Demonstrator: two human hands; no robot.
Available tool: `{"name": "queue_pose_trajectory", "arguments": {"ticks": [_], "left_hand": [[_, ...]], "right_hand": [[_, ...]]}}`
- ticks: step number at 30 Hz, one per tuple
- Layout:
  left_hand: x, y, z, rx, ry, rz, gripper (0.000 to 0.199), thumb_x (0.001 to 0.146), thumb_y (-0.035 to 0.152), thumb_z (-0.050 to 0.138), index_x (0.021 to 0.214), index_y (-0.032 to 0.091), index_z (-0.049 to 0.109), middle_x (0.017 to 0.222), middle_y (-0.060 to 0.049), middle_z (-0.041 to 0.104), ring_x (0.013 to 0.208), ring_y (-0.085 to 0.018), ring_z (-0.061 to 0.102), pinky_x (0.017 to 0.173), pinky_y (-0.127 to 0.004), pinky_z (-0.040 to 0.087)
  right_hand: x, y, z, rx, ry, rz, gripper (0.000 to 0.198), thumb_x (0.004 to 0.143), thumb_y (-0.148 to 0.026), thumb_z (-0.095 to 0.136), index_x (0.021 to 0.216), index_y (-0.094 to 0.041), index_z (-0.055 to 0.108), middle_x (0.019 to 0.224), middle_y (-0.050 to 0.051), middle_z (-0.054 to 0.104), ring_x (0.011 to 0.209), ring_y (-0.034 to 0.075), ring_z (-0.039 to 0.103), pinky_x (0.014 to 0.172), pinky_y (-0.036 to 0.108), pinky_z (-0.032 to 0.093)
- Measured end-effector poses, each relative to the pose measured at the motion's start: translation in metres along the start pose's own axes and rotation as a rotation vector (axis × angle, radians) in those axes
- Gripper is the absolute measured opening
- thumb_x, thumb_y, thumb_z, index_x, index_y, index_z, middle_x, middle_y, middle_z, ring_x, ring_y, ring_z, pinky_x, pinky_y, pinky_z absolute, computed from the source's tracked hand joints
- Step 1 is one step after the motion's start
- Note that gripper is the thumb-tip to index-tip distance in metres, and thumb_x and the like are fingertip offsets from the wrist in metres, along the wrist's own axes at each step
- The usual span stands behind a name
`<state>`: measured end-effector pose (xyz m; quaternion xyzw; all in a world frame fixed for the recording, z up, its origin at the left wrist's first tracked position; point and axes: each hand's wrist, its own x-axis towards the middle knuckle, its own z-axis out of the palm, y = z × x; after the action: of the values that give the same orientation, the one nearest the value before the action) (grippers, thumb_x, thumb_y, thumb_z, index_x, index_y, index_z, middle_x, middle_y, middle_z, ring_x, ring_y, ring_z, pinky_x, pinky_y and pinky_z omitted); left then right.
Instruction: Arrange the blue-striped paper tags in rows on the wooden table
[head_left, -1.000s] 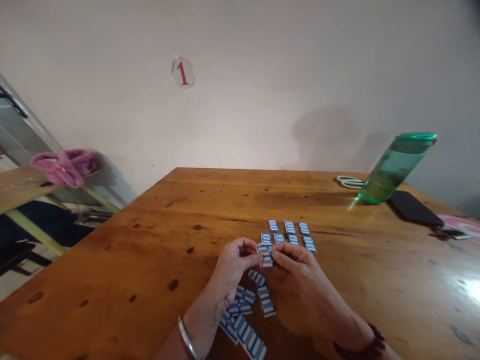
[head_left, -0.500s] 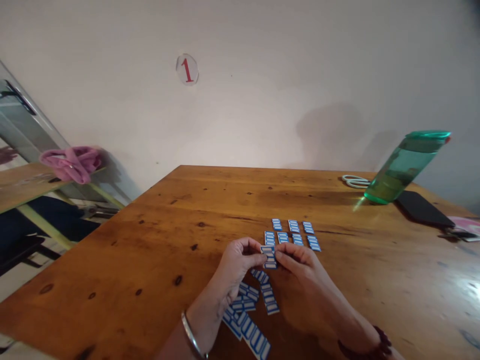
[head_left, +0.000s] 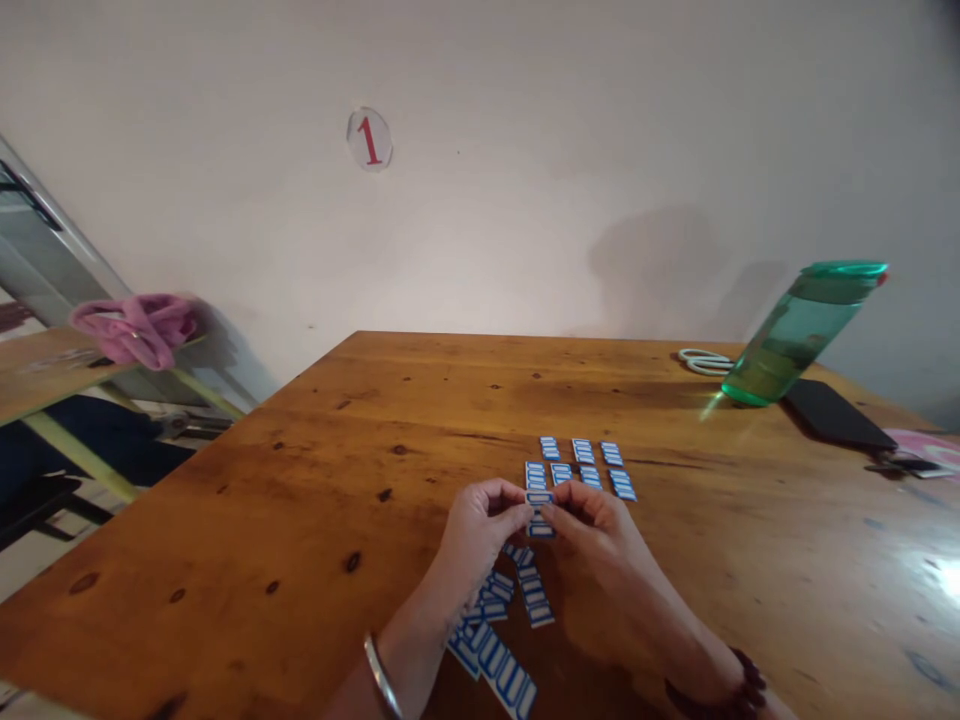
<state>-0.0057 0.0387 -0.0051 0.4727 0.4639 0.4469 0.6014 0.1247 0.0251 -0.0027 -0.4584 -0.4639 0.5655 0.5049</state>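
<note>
1. Holding: your left hand [head_left: 474, 528] and right hand [head_left: 602, 528] pinch one blue-and-white card [head_left: 541, 530] by its opposite side edges, thumbs and fingertips drawn narrow on it.
2. Its long axis runs away from you, near end toward your body; white bars lie crosswise.
3. Position: over the table [head_left: 315, 500], between the spaced-out cards [head_left: 622, 485] beyond and the loose pile [head_left: 508, 672] nearer you. You cannot tell whether it touches the wood.

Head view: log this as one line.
left hand: holding blue-white piece; right hand: holding same piece; overlapping pieces: nearer than hands; spaced pieces: beyond hands; green bottle: right
</note>
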Motion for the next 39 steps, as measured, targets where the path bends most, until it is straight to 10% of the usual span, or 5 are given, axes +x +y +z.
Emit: {"name": "queue_pose_trajectory", "arguments": {"ticks": [39], "left_hand": [[-0.006,-0.004,0.009,0.033,0.047,-0.023,0.02,0.064,0.033,0.062,0.062,0.015,0.053,0.058,0.001,0.057,0.048,-0.013,0.055,0.038,-0.02,0.042]], "right_hand": [[0.005,0.013,-0.008,0.197,-0.078,0.069,0.02,0.064,-0.034,0.071,0.07,-0.016,0.062,0.064,0.0,0.063,0.056,0.014,0.056,0.054,0.026,0.045]]}}
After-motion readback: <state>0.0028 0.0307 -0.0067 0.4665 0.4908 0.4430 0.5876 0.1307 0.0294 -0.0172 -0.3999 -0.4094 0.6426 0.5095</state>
